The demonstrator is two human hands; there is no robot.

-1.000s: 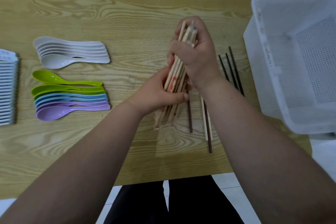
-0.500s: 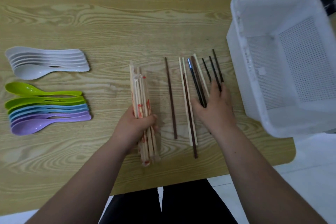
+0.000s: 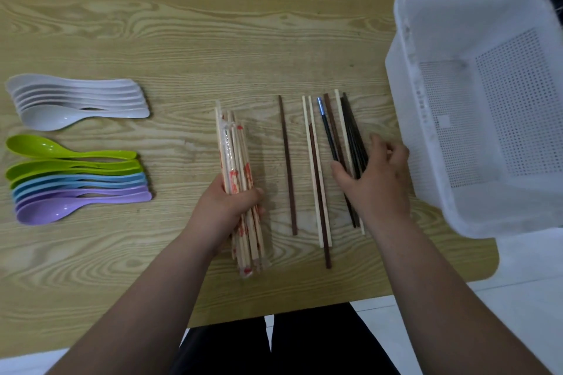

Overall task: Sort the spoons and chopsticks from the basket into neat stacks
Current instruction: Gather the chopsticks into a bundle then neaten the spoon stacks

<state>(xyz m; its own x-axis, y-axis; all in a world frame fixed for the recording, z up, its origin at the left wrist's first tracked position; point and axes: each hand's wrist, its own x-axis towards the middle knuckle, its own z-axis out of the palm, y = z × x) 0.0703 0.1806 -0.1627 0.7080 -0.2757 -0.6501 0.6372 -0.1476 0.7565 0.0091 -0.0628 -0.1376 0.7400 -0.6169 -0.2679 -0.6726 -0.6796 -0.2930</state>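
At nine o'clock the white spoons (image 3: pixel 76 103) and coloured spoons (image 3: pixel 76 183) lie nested on the desk (image 3: pixel 213 39). Near six, my left hand (image 3: pixel 225 207) grips the wrapped chopsticks (image 3: pixel 233 155). Toward three, my right hand (image 3: pixel 377 179) curls over the dark chopsticks (image 3: pixel 352 131) among the loose chopsticks (image 3: pixel 314 161), beside the basket (image 3: pixel 426 100); I cannot tell if it pinches them. I judge the chopstick sorting half done: next, gather the matching sticks.

White spoons (image 3: pixel 45 116); lime-green spoons (image 3: pixel 30 146); lt-blue spoons (image 3: pixel 91 180); purple spoons (image 3: pixel 45 212). Chopstick bundle (image 3: pixel 236 161): pale wood, clear wrap w/ red print. Single chopstick (image 3: pixel 287 167) reddish-brown. Cream chopsticks (image 3: pixel 307 131). Dark chopstick (image 3: pixel 328 131) w/ blue-silver tip. Black chopsticks (image 3: pixel 353 131). Basket (image 3: pixel 426 100) white, dot-perforated. Table (image 3: pixel 213 55): lt wood grain.
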